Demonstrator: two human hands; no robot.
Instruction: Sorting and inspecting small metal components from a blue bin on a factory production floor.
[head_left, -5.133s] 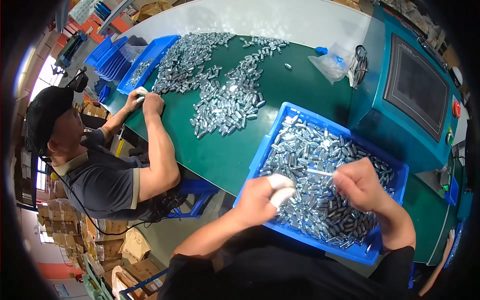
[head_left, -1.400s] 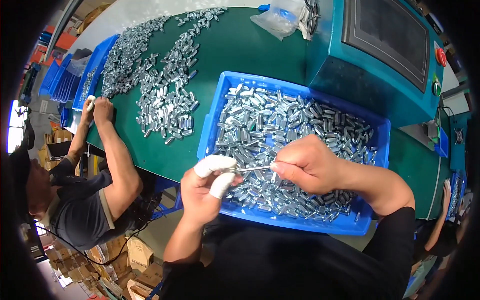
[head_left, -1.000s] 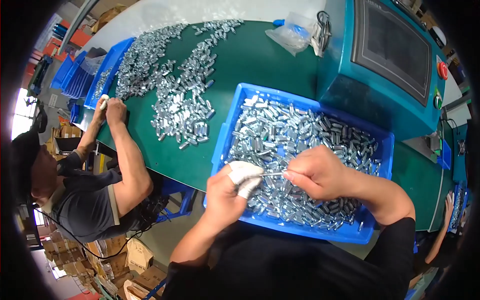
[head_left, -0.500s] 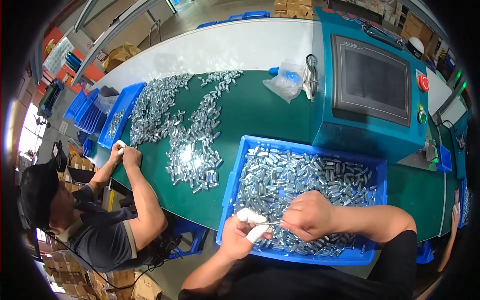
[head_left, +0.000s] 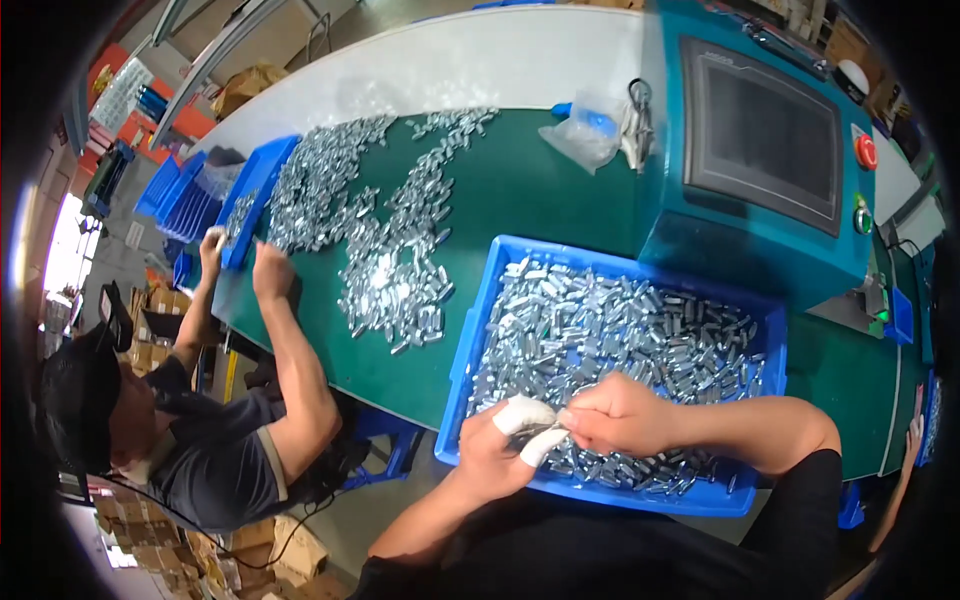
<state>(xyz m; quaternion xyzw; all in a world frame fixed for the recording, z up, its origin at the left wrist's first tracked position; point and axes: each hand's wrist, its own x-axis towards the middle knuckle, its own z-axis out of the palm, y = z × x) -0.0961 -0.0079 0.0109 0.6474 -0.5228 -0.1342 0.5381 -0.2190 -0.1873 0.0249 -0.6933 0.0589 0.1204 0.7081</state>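
Over a blue plastic bin (head_left: 462,372) full of small silvery metal parts (head_left: 610,325), my two hands meet fingertip to fingertip. White covers wrap the thumb and index finger of my left hand (head_left: 490,455), which pinch a small silvery metal part (head_left: 546,427). Curled closed, my right hand (head_left: 625,415) presses its thumb and forefinger against the near end of that part. What lies inside the right fingers is hidden.
Piles of similar parts (head_left: 395,270) cover the green tabletop (head_left: 520,190) to the left. A co-worker (head_left: 210,460) sits there beside a blue tray (head_left: 262,190). A teal machine with a dark screen (head_left: 765,140) stands behind the bin, near a clear plastic bag (head_left: 585,140).
My hands have drawn closer together, the left moving right and slightly up, so less of the metal between them shows. The co-worker's hands have parted, one reaching toward the blue tray.
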